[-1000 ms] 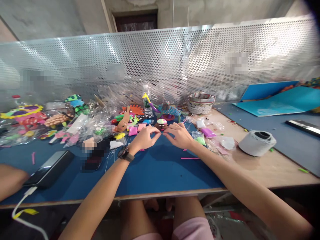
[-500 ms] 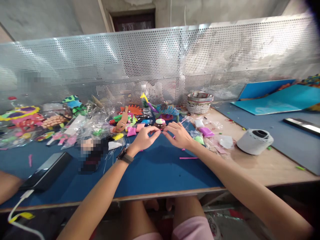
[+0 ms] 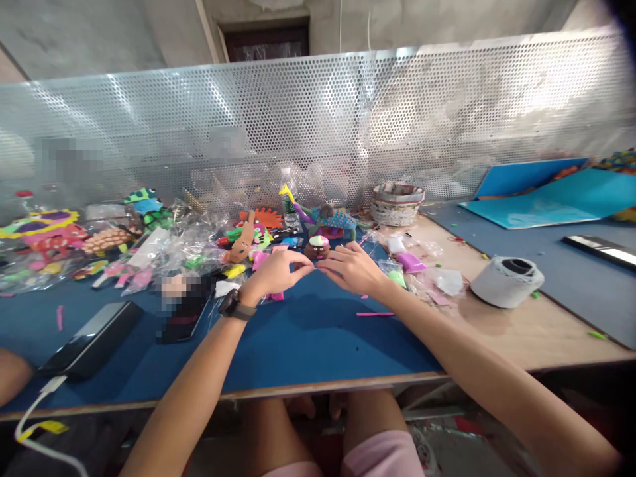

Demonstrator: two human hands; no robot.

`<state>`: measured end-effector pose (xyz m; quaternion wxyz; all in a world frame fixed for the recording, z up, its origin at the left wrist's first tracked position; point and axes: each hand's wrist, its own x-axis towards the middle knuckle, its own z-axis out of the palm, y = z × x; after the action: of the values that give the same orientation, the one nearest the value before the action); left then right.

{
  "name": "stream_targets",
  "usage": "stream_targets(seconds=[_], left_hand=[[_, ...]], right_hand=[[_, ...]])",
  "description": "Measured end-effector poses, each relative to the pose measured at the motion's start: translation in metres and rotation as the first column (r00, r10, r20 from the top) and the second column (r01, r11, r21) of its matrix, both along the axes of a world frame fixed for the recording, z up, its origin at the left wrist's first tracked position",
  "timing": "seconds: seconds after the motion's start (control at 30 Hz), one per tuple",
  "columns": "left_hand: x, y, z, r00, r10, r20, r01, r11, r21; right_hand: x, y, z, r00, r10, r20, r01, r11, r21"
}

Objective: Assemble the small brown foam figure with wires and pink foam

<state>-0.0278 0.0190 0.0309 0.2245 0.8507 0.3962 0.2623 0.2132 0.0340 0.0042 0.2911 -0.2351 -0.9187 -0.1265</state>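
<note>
My left hand (image 3: 284, 270) and my right hand (image 3: 352, 266) meet almost fingertip to fingertip above the blue mat (image 3: 318, 344). Thumb and index finger of the left are pinched together; whatever lies between them is too small to make out. The right hand's fingers are also drawn together, with any held piece hidden. Just behind the fingertips sits a small brown clay figure (image 3: 317, 248) with eyes and a pink, white and green top. A pink strip (image 3: 375, 314) lies on the mat under my right forearm.
Clay animals and plastic bags crowd the back left. Phones (image 3: 89, 339) lie at the left, near another person's arm (image 3: 14, 376). A basket (image 3: 397, 204), purple packet (image 3: 411, 263) and white cone spool (image 3: 507, 281) stand to the right.
My left hand has shifted left and slightly down, its fingertips parting from the brown figure. My right hand has lowered slightly, and more of the figure shows.
</note>
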Motion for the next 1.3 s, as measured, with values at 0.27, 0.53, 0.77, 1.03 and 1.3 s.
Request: stream_targets(seconds=[0.27, 0.53, 0.77, 1.03, 1.3], left_hand=[[0.007, 0.001, -0.013, 0.950, 0.165, -0.265, -0.027, 0.890, 0.456], [0.016, 0.002, -0.023, 0.943, 0.283, -0.174, -0.173, 0.865, 0.471], [0.022, -0.001, -0.026, 0.936, 0.331, -0.124, -0.232, 0.840, 0.491], [0.027, -0.001, -0.027, 0.929, 0.344, -0.137, -0.208, 0.790, 0.576], [0.018, 0.002, -0.022, 0.933, 0.298, -0.202, -0.103, 0.759, 0.643]], right_hand=[[-0.004, -0.001, -0.005, 0.981, -0.155, 0.117, 0.164, 0.984, -0.076], [-0.013, -0.005, -0.012, 0.944, -0.328, 0.026, 0.328, 0.936, -0.127], [-0.017, -0.004, -0.020, 0.938, -0.330, -0.106, 0.307, 0.933, -0.188], [-0.023, -0.001, -0.022, 0.903, -0.237, -0.357, 0.092, 0.921, -0.378], [-0.025, -0.007, -0.011, 0.854, -0.282, -0.438, 0.028, 0.865, -0.502]])
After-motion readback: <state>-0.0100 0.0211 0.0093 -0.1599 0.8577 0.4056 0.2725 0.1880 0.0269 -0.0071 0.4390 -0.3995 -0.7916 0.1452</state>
